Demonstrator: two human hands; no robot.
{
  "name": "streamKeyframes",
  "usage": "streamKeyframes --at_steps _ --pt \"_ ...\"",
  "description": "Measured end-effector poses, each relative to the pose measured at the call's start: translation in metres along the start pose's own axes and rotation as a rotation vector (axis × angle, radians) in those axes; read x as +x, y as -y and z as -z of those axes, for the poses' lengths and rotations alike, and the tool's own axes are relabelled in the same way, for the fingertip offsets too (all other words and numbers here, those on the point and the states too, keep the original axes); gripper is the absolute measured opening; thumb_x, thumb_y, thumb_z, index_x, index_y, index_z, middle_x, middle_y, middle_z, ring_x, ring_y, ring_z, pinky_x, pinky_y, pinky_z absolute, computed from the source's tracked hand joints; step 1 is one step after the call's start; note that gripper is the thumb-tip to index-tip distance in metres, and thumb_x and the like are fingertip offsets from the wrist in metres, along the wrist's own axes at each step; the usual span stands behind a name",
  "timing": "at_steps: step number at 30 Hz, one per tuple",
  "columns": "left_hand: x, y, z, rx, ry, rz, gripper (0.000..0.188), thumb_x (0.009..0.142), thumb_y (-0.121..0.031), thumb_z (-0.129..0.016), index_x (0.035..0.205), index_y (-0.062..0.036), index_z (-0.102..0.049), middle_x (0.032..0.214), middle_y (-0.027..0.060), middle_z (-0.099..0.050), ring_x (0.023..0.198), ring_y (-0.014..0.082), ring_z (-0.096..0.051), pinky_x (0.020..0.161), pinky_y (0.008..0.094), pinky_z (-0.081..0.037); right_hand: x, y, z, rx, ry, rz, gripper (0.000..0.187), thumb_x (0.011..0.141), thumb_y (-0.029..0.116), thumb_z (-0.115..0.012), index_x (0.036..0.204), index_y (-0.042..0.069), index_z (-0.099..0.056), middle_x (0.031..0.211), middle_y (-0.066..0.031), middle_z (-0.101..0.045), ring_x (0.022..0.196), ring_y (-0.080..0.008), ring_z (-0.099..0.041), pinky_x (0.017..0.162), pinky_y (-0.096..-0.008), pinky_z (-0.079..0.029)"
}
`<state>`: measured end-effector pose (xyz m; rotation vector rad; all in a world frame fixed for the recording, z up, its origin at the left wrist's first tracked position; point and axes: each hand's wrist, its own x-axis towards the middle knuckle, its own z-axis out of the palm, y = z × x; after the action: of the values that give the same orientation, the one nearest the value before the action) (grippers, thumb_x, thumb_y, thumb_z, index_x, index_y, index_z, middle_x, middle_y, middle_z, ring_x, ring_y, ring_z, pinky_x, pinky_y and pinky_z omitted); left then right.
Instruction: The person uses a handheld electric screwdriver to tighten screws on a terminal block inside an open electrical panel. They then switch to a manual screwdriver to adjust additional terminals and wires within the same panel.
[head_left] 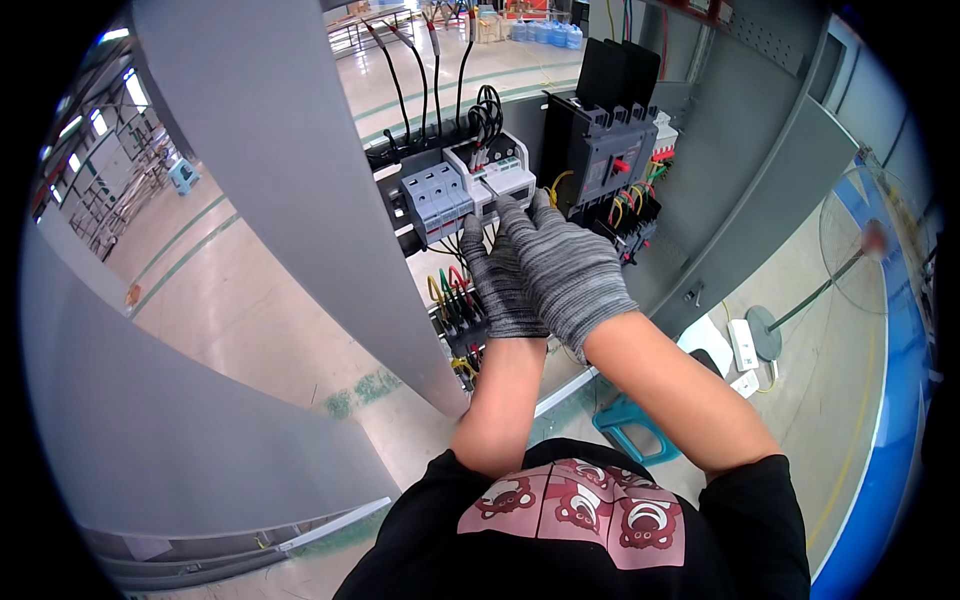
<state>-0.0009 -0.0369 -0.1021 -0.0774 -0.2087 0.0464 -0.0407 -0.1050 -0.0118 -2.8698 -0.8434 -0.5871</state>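
Both hands wear grey striped knit gloves and meet at the lower front of a white rail-mounted module [510, 183] inside an open metal cabinet. My right hand [572, 268] lies over part of the left, its fingers bent together at the module's lower edge. My left hand [498, 288] is closed just below, its fingertips by the gap between the module and a blue-grey block of breakers [437, 203]. A thin dark line crosses the module's face above the fingertips. Whatever the fingers hold is hidden. Black looped wires [487, 112] enter the module's top.
Right of the module sits a large moulded-case breaker [610, 160] with a red toggle. Coloured wires run to terminals [460, 310] lower down. A grey cabinet panel [270, 190] stands at left. Outside are a teal stool [640, 432], a power strip [742, 346] and a standing fan [765, 330].
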Motion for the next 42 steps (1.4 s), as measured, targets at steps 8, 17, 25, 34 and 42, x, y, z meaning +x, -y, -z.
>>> streamKeyframes --at_steps 8,17,25,34,42 --pt "0.017 -0.012 0.027 -0.366 0.464 0.549 0.07 0.078 -0.063 -0.055 0.114 -0.0028 -0.055 0.094 0.0078 -0.06 0.077 0.0199 -0.05 0.066 0.0345 -0.044 0.007 -0.033 -0.017 2.479 0.503 -0.237 0.034 0.093 0.01 -0.046 0.126 0.004 -0.048 0.075 -0.0002 -0.054 0.053 -0.0057 -0.049 0.042 -0.0216 -0.044" --pt "0.006 0.0 -0.003 0.046 -0.283 -0.042 0.054 0.084 -0.049 -0.056 0.112 -0.003 -0.058 0.11 0.0163 -0.06 0.103 0.0296 -0.058 0.09 0.0412 -0.047 0.015 -0.03 -0.009 0.764 0.063 -0.092 0.053 0.088 0.015 -0.056 0.136 0.006 -0.037 0.111 -0.0185 -0.061 0.089 -0.0227 -0.065 0.078 -0.0336 -0.052" --pt "0.002 -0.001 -0.008 0.004 -0.201 -0.04 0.061 0.084 -0.052 -0.055 0.118 -0.0019 -0.053 0.116 0.0187 -0.057 0.112 0.0306 -0.052 0.099 0.0409 -0.041 0.017 -0.008 0.006 0.195 0.209 -0.043 0.064 0.082 0.009 -0.057 0.141 0.011 -0.032 0.11 -0.0233 -0.06 0.088 -0.0307 -0.065 0.075 -0.0391 -0.052" --pt "0.015 -0.021 0.041 -0.605 0.307 0.647 0.052 0.085 -0.051 -0.055 0.108 -0.0059 -0.051 0.061 -0.0067 -0.043 0.039 0.0021 -0.026 0.03 0.0181 -0.026 0.008 -0.004 -0.022 2.728 0.347 -0.4 0.022 0.098 0.014 -0.036 0.116 0.006 -0.047 0.063 -0.0011 -0.045 0.04 -0.0091 -0.04 0.03 -0.0218 -0.034" --pt "0.005 -0.016 0.028 -0.184 0.11 0.215 0.034 0.089 -0.038 -0.055 0.099 -0.0057 -0.056 0.057 -0.0067 -0.043 0.036 0.0012 -0.03 0.029 0.0152 -0.025 0.008 -0.002 -0.023 2.825 0.373 -0.448 0.019 0.097 0.025 -0.041 0.094 0.007 -0.047 0.067 -0.0032 -0.049 0.042 -0.0107 -0.044 0.03 -0.0225 -0.035"
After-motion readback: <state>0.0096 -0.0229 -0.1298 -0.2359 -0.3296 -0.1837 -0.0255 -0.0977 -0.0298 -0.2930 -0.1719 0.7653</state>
